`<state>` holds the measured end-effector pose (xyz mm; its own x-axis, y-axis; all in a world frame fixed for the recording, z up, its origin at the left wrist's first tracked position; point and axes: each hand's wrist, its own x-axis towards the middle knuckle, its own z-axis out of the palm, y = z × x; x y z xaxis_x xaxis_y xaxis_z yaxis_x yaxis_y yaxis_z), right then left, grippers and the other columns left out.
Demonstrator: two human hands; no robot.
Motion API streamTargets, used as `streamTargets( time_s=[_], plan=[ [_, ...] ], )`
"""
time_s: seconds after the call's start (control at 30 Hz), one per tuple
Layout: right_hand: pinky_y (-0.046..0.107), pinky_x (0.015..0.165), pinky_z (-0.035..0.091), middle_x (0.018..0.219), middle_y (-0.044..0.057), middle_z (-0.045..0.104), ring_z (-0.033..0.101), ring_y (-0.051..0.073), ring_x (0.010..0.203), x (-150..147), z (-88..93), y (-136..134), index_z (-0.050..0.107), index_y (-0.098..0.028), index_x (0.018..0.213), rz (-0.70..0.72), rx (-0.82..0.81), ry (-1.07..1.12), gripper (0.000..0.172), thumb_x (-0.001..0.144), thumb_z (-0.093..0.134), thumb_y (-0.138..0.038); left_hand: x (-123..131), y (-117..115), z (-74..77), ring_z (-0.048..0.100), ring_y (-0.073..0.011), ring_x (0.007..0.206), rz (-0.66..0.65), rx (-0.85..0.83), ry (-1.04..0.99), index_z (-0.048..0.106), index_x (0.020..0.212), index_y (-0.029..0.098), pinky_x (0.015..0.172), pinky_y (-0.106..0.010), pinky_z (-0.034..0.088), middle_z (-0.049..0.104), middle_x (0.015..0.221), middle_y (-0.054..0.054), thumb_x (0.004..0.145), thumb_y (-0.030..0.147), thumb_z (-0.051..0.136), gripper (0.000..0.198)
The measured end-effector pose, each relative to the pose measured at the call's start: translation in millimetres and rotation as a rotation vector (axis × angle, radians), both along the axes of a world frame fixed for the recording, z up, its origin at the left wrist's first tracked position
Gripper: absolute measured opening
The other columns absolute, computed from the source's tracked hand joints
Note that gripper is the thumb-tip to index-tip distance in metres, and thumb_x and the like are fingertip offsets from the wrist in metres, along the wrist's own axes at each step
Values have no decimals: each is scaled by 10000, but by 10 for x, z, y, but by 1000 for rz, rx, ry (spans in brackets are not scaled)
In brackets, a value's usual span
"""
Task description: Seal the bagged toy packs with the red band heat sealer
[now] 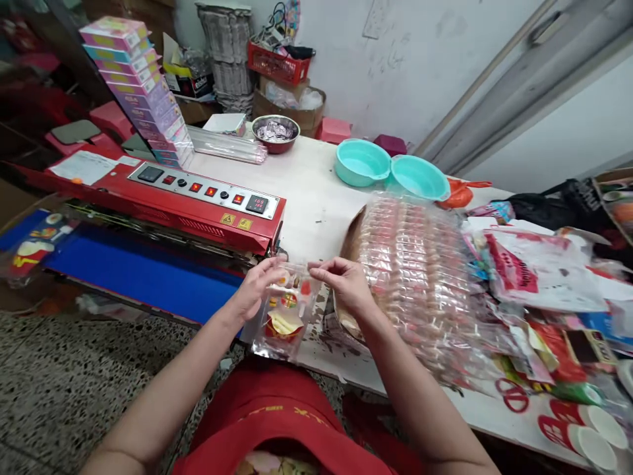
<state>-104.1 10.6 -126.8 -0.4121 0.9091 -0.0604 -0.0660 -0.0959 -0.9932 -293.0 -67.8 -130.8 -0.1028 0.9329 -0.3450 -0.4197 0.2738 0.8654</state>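
Note:
A small clear plastic bag [283, 320] with red and yellow items inside hangs over the table's front edge. My left hand [257, 287] pinches its top left corner. My right hand [343, 285] pinches the top right corner, fingers closed. Both hands hold the bag's mouth stretched between them, just right of the red sealing machine [198, 204] and its blue conveyor belt [143, 270]. A tall pile of filled clear bags [420, 277] lies right beside my right hand.
Two teal basins [390, 170] and a metal bowl [275, 132] stand at the back of the white table [306, 191]. Stacked coloured boxes [138, 86] rise behind the machine. Loose packets and papers [539, 277] crowd the right side. Speckled floor lies at the left.

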Motion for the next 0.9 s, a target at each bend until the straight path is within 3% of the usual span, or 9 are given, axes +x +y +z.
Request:
streamTargets(
  time_s=[0.13, 0.37, 0.5, 0.63, 0.73, 0.9],
  plan=[
    [313, 683, 522, 748, 57, 734, 684, 215, 751, -225, -237, -89, 697, -180, 637, -53, -62, -45, 269, 571, 849, -392, -125, 39, -140, 641, -144, 664, 212, -129, 84, 702, 864, 139, 540, -200, 458, 717, 813, -65, 575, 332, 812, 364],
    [274, 567, 483, 645, 45, 705, 614, 155, 571, -322, -503, -87, 693, -164, 587, -26, -247, -58, 328, 449, 892, -385, -269, 121, -380, 649, -194, 623, 228, -363, -40, 705, 741, 98, 525, -283, 506, 722, 766, -120, 483, 205, 787, 291],
    [253, 532, 456, 595, 28, 682, 573, 123, 516, -389, -683, -76, 677, -152, 556, -75, -384, -73, 347, 388, 905, -352, -258, 155, -569, 609, -168, 516, 342, -377, -14, 675, 675, 95, 475, -261, 472, 685, 631, -85, 491, 169, 756, 214],
    [227, 447, 383, 502, 0, 628, 490, 91, 430, -514, -790, -39, 654, -146, 543, -130, -422, -93, 355, 363, 900, -326, -236, 222, -722, 567, -131, 462, 477, -333, 36, 635, 629, 118, 474, -233, 439, 637, 541, -23, 512, 176, 769, 187],
    [231, 443, 395, 543, 6, 661, 541, 124, 457, -626, -813, -17, 656, -159, 638, -155, -432, -44, 401, 345, 895, -293, -267, 266, -772, 587, -132, 493, 536, -306, 52, 621, 630, 127, 511, -234, 456, 639, 552, -12, 528, 192, 785, 204],
    [243, 472, 431, 620, 41, 700, 610, 162, 530, -817, -873, 43, 649, -158, 705, -182, -433, -13, 397, 380, 852, -263, -436, 181, -731, 613, -153, 506, 524, -340, 38, 649, 776, 129, 463, -238, 461, 700, 672, -67, 577, 239, 790, 267]
  ],
)
